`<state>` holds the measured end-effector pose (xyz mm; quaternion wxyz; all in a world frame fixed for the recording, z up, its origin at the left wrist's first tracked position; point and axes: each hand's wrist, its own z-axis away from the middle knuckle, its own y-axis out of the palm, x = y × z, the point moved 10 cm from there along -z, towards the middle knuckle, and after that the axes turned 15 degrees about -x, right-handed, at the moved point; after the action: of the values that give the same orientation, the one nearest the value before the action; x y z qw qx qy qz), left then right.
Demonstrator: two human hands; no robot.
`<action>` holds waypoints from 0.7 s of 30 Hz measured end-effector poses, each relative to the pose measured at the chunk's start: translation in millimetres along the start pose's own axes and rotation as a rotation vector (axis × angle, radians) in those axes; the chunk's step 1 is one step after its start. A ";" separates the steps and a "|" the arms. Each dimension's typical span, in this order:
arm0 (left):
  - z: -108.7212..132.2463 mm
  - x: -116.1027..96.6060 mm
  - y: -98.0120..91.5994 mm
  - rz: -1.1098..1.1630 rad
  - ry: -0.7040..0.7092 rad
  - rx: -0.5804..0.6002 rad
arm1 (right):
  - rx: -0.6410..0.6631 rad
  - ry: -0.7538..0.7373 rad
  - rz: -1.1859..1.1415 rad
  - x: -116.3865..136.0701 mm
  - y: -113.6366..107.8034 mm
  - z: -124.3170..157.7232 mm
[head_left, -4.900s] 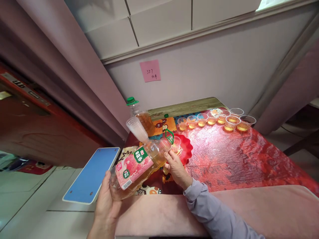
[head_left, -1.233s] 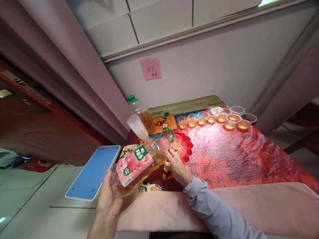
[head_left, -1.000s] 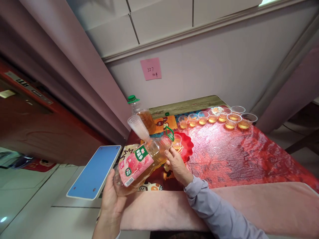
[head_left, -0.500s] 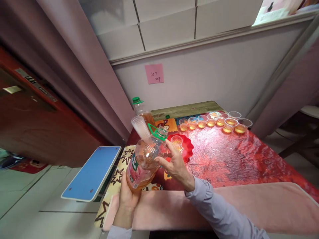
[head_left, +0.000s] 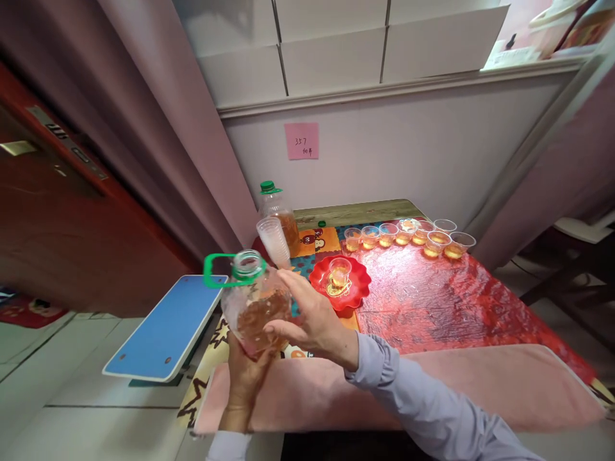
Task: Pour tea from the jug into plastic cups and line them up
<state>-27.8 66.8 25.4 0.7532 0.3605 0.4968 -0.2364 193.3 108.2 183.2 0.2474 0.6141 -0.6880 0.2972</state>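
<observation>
I have a large clear plastic juice bottle [head_left: 259, 314] in front of me, uncapped, with a green carrying ring at its neck and amber drink inside. My left hand [head_left: 250, 371] is wrapped round its lower part from below. Against its right side lies my right hand [head_left: 312, 314], thumb across the front and fingers along the shoulder. Behind the bottle stands a tilted stack of clear plastic cups [head_left: 275, 240]. A red scalloped plate [head_left: 362, 291] to the right carries one cup of drink [head_left: 340, 274].
Several cups of drink [head_left: 387, 235] form a row at the table's back right. A second juice bottle [head_left: 288, 227] with a green cap stands at the back left, a loose green cap [head_left: 321, 224] near it. A pink cloth [head_left: 432, 390] covers the front edge; a blue board [head_left: 168, 326] is at left.
The bottle has turned in my hands: its label no longer faces me and the green ring now points left. The right hand has slid down from the neck to the side.
</observation>
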 end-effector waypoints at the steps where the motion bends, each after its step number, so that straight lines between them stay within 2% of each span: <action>1: -2.3 -8.1 -1.8 -0.108 0.135 -0.008 | 0.026 -0.022 -0.011 0.1 -0.4 0.9; 3: -6.1 -17.5 -1.5 -0.283 0.346 -0.016 | 0.030 -0.019 0.003 -10.2 -13.2 0.1; 5: -10.6 -16.5 -0.3 -0.338 0.430 -0.008 | -0.012 0.014 0.086 -31.5 -41.1 -5.0; 7: -12.8 -12.3 2.4 -0.343 0.457 0.023 | -0.052 0.035 0.239 -57.1 -76.2 -13.5; 9: -12.5 -9.0 4.2 -0.330 0.459 0.047 | -0.023 0.059 0.423 -83.9 -105.6 -22.7; 11: -11.6 -8.7 2.1 -0.313 0.455 0.027 | 0.048 0.102 0.629 -109.6 -126.0 -30.5; 14: -9.8 -10.1 0.0 -0.327 0.459 0.003 | 0.210 0.161 0.853 -135.4 -132.3 -36.8; 18: -8.7 -10.5 -0.4 -0.363 0.466 0.001 | 0.403 0.230 1.063 -150.2 -116.0 -38.9; 21: -8.0 -11.8 0.4 -0.343 0.475 0.011 | 0.489 0.288 1.139 -156.4 -104.5 -39.5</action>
<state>-36.8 73.2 34.5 0.5628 0.3207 0.7117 -0.2719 315.3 238.3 111.5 -0.0069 0.1444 -0.7788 0.6104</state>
